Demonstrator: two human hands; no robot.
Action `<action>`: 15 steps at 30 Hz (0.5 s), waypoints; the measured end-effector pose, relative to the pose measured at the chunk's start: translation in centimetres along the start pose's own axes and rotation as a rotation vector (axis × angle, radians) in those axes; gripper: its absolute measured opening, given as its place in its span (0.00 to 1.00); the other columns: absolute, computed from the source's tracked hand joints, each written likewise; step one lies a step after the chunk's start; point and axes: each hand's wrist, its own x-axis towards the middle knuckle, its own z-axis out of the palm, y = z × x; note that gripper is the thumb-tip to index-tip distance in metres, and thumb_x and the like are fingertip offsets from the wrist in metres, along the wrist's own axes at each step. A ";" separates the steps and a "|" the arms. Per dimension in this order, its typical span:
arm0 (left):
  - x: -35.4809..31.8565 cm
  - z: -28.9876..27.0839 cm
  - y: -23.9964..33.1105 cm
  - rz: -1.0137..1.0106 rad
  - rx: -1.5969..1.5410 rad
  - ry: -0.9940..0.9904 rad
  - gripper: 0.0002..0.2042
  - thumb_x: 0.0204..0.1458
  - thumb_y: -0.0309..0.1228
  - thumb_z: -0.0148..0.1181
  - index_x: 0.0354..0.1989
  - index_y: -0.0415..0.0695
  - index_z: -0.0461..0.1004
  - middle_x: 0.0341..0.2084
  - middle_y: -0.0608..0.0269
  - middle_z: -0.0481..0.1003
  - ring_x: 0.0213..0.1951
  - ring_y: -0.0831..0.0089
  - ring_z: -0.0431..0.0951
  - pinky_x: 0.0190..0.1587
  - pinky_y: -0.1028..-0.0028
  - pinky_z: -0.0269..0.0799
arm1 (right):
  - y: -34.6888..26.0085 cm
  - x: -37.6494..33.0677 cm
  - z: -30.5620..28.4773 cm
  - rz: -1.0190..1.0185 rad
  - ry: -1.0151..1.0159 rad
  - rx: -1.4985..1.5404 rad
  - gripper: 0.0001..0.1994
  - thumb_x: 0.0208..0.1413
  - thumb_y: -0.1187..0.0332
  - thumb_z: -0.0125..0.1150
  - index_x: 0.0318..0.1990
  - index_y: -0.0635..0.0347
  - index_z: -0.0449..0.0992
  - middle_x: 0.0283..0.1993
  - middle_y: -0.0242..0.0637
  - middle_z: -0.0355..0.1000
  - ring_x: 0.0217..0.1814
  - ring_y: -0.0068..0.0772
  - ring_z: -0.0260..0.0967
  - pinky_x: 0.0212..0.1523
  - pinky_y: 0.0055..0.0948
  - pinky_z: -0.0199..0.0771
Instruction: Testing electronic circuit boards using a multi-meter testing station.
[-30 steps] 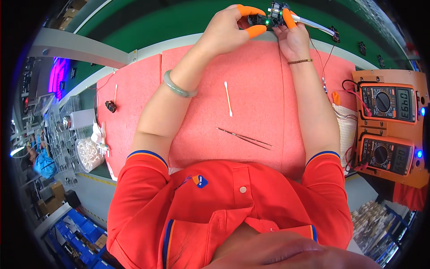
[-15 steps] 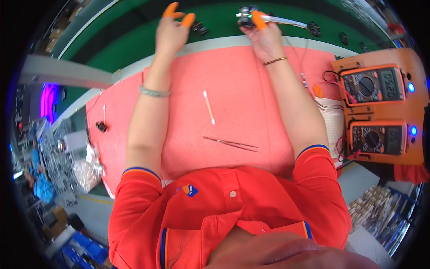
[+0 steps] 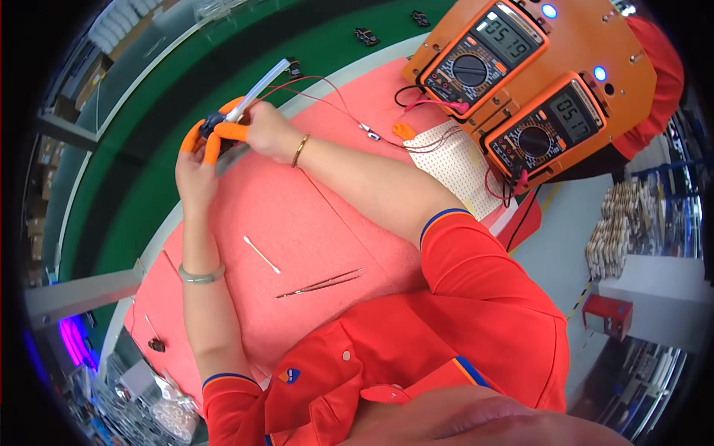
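Far left, over the edge of the pink mat (image 3: 297, 223), both my hands meet at a small dark electronic device (image 3: 213, 123). My left hand (image 3: 196, 177) pinches it from the near side with orange-cotted fingertips. Also in orange finger cots, my right hand (image 3: 266, 132) closes around its right side, where a pale flat cable (image 3: 260, 88) sticks out. The fingers partly hide the device. The cable's far end reaches a black part (image 3: 294, 68) on the green belt; I cannot tell whether they join. Thin red wires (image 3: 327, 83) run from near my right hand to an inline connector (image 3: 369, 132).
A cotton swab (image 3: 262, 255) and tweezers (image 3: 320, 284) lie on the mat. At right, two orange multimeters (image 3: 483, 63) stand on an orange board (image 3: 573, 44) by a dotted white sheet (image 3: 454, 167). Black parts (image 3: 366, 36) sit along the green belt (image 3: 141, 163).
My view has turned rightward. My left hand, empty and apart before, now touches the device beside my right hand. The multimeters appear closer and tilted.
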 end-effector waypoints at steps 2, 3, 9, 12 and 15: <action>0.1 0.0 -0.1 -0.058 -0.179 -0.038 0.16 0.48 0.26 0.50 0.46 0.36 0.62 0.35 0.62 0.69 0.36 0.78 0.70 0.39 0.81 0.64 | 0.0 -0.3 -0.1 0.000 -0.024 0.010 0.11 0.45 0.74 0.56 0.38 0.64 0.66 0.32 0.35 0.67 0.34 0.25 0.66 0.34 0.24 0.68; 0.2 0.0 -0.2 -0.064 -0.153 -0.064 0.16 0.48 0.26 0.50 0.46 0.36 0.62 0.35 0.62 0.69 0.36 0.78 0.70 0.39 0.81 0.64 | 0.1 -0.4 -0.1 -0.061 0.000 -0.103 0.11 0.45 0.74 0.56 0.37 0.64 0.66 0.32 0.35 0.67 0.33 0.24 0.66 0.34 0.23 0.68; 0.7 -2.1 -0.1 -0.036 0.065 0.030 0.16 0.48 0.25 0.48 0.47 0.38 0.62 0.35 0.62 0.69 0.36 0.77 0.69 0.40 0.80 0.65 | -0.4 0.7 -0.8 -0.189 0.245 -0.300 0.08 0.47 0.73 0.53 0.36 0.63 0.67 0.30 0.33 0.67 0.32 0.21 0.66 0.32 0.21 0.68; 0.6 -2.2 0.9 -0.028 -0.310 -0.031 0.17 0.50 0.25 0.45 0.50 0.39 0.59 0.37 0.61 0.68 0.38 0.77 0.69 0.43 0.77 0.65 | -0.5 1.4 -1.5 -0.034 0.361 -0.168 0.10 0.51 0.69 0.48 0.39 0.63 0.66 0.33 0.36 0.68 0.32 0.25 0.67 0.31 0.22 0.69; -0.2 -1.8 2.6 -0.025 -0.429 -0.043 0.17 0.50 0.24 0.43 0.50 0.39 0.58 0.40 0.58 0.67 0.39 0.74 0.69 0.45 0.75 0.65 | 0.0 1.5 -1.9 -0.005 0.299 -0.106 0.10 0.52 0.69 0.47 0.40 0.64 0.66 0.34 0.37 0.68 0.33 0.26 0.67 0.31 0.22 0.69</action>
